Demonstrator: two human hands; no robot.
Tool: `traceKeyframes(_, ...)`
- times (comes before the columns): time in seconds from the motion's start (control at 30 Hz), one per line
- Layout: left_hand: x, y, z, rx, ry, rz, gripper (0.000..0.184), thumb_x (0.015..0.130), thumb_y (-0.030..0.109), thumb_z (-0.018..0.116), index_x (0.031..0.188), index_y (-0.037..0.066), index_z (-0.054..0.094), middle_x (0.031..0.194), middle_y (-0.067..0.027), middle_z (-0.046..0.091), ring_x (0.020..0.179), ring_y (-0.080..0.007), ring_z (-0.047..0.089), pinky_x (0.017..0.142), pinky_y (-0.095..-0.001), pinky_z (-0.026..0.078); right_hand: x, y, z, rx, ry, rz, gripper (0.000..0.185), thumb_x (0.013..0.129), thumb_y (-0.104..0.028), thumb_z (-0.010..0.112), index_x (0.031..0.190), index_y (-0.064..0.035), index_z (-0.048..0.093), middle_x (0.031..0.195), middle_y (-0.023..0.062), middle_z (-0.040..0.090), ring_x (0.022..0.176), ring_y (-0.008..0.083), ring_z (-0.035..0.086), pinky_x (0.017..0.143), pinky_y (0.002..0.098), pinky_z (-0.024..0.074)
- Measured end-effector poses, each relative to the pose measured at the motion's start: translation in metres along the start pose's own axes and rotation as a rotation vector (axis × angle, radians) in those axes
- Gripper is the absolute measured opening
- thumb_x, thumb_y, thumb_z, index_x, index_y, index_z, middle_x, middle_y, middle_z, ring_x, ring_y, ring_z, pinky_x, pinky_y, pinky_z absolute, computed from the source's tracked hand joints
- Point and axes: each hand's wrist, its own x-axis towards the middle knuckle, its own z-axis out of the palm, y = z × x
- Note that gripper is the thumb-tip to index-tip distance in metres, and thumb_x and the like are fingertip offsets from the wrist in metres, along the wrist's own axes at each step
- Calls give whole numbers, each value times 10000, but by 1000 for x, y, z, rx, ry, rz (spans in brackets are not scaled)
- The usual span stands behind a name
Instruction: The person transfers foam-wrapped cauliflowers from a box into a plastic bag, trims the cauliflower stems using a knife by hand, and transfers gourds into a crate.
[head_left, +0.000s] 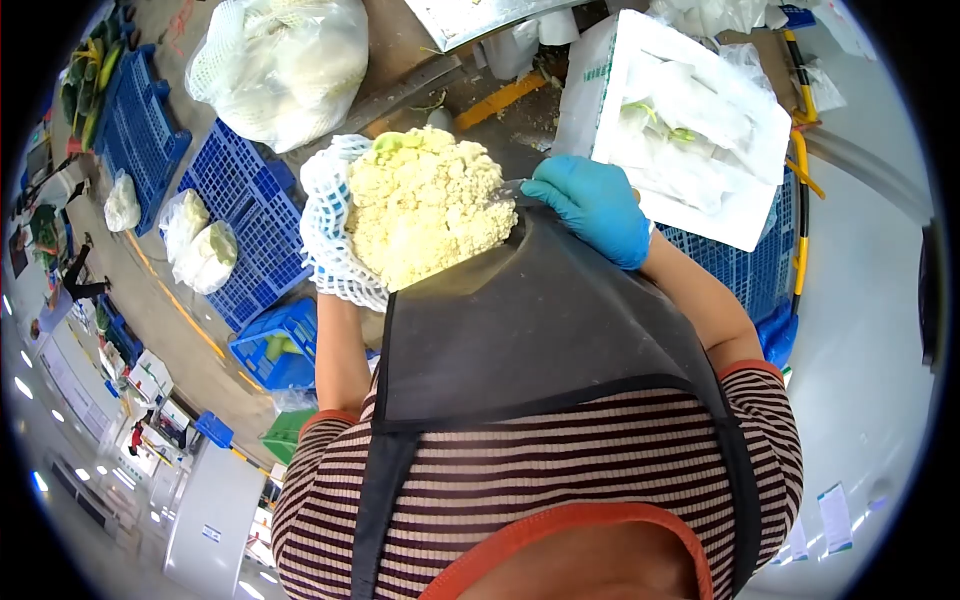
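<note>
A large pale-yellow cauliflower [425, 205] is held up in front of my apron, with a white foam net [325, 220] around its left side. My left forearm [342, 350] runs up behind the net; the hand supports the cauliflower, but its fingers are hidden. My right hand [590, 205], in a blue glove, is closed on a small knife [510, 190]. The metal blade touches the cauliflower's right edge, and the handle is hidden in the glove.
A white foam box [765, 190] with clear plastic and green scraps stands at right. A bag of wrapped produce [285, 70] lies upper left. Blue pallets [240, 200] and a blue crate [275, 345] are on the left. A yellow-black rail [800, 220] runs along the right.
</note>
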Motion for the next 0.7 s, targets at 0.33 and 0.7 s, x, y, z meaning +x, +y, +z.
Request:
traceKeyframes(0.33, -7, 14, 37, -141, -16, -12, 281, 945, 203, 601, 1163, 28, 568, 1173, -82, 604, 1074, -198, 579, 951, -332, 473, 15, 5, 8, -102, -7, -32, 233, 931, -302, 585, 928, -78, 650, 858, 108, 632, 776, 317, 615, 680, 380, 486)
traceKeyframes(0.7, -10, 18, 34, -51, -34, -19, 323, 1005, 264, 499, 1187, -1, 529, 1216, -77, 542, 1097, -170, 552, 983, -311, 439, 18, 5, 8, -49, 123, -26, 217, 937, -287, 584, 927, -81, 650, 834, 104, 619, 763, 313, 606, 665, 380, 484)
